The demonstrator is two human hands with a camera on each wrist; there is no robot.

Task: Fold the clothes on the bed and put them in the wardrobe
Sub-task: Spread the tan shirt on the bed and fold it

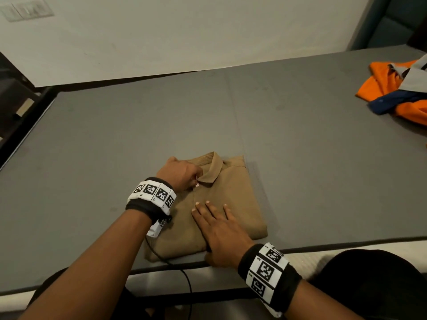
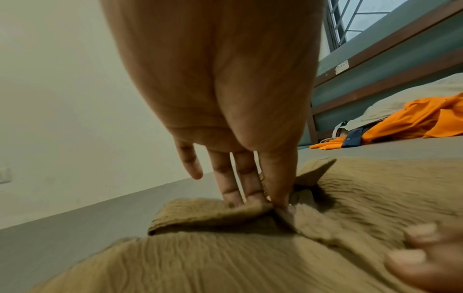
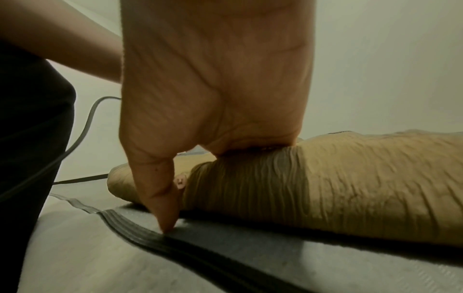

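My left hand [image 1: 179,173] seems to pinch the collar of the folded tan polo shirt [image 1: 231,195] on the grey bed [image 1: 300,158]; my right hand [image 1: 219,232] lies flat, fingers straight, pressing it.

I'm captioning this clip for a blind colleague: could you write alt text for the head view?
A folded tan collared shirt lies near the grey bed's front edge; the left hand pinches its collar, the right hand presses flat on it. Crumpled orange clothes sit far right.

Plain pale wall [image 1: 161,31], switch plate [image 1: 27,9] upper left; barred window [image 2: 350,17]; dark furniture [image 1: 13,95] at left.
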